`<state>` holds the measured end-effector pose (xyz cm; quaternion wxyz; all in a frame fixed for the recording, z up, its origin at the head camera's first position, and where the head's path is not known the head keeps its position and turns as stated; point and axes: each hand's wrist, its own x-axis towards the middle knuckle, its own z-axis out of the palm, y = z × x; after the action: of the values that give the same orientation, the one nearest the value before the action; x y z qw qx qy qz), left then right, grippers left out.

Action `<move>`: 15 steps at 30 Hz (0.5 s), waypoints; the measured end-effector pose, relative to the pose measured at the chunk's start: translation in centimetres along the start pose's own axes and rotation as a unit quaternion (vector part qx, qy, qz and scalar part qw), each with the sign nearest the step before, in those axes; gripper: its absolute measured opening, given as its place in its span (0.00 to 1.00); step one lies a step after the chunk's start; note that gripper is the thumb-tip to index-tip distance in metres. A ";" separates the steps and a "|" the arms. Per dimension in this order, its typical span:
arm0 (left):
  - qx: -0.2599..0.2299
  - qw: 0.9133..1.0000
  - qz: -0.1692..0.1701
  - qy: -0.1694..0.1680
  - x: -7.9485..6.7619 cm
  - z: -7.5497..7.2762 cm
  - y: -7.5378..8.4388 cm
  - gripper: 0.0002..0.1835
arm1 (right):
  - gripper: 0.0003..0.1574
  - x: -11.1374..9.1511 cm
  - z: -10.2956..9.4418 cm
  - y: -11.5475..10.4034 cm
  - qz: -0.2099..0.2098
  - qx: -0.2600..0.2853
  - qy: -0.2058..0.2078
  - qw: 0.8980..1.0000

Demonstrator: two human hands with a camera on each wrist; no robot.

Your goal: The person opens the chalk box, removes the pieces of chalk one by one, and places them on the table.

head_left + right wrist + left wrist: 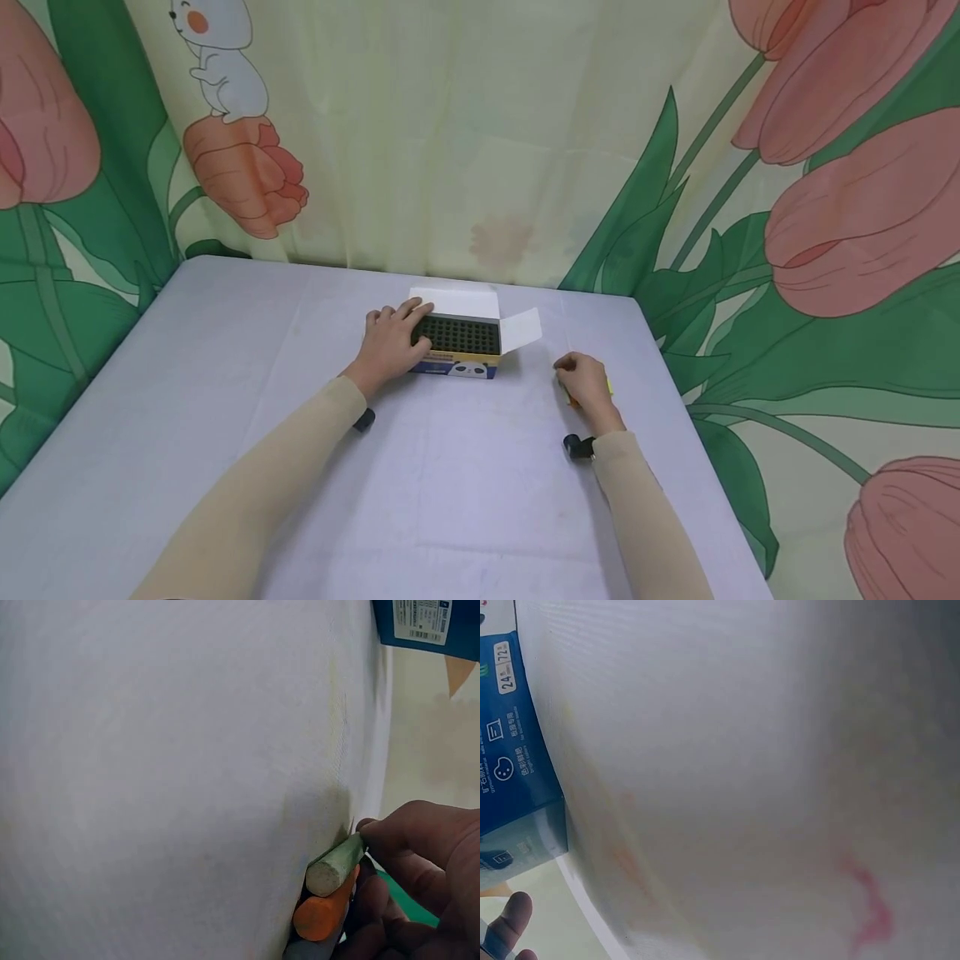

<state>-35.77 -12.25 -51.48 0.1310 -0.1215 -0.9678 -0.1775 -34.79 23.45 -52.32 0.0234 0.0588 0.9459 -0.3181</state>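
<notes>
A blue and yellow chalk box (471,369) with a panda print stands open at the table's far side, its dark holed insert (467,336) showing. My left hand (390,342) grips the box's left end, thumb over the insert's edge and fingers toward the back. Farther right, my right hand (588,385) is low over the table. In the right wrist view, its thumb and forefinger pinch the far end of a pale green chalk stick (334,868). An orange chalk stick (321,916) and a greyish one (310,949) lie beside it, partly behind the fingers.
The box's white lid (461,302) is folded back, and a white side flap (521,330) juts out to the right. A white cloth covers the table (465,483). Behind it hangs a flower-patterned curtain (465,150). Something yellow (610,386) shows beside the right hand.
</notes>
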 end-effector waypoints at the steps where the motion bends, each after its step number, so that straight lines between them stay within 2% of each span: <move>1: 0.000 1.000 -0.001 0.000 0.0 0.0 0.0 0.34 | 0.12 0.0 0.0 0.0 0.002 0.001 0.001 1.000; 8: 0.000 1.000 -0.002 -0.005 0.2 -0.2 0.0 0.34 | 0.12 0.5 0.1 0.1 -0.001 -0.001 0.001 1.000; 15: 0.019 0.999 0.011 -0.045 0.6 -0.8 -0.3 0.35 | 0.14 0.8 0.0 -0.1 0.011 -0.003 -0.023 1.000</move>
<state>-36.21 -12.71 -50.64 0.0911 -0.1376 -0.9745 -0.1523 -35.63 23.43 -52.28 0.0485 0.0616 0.9453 -0.3167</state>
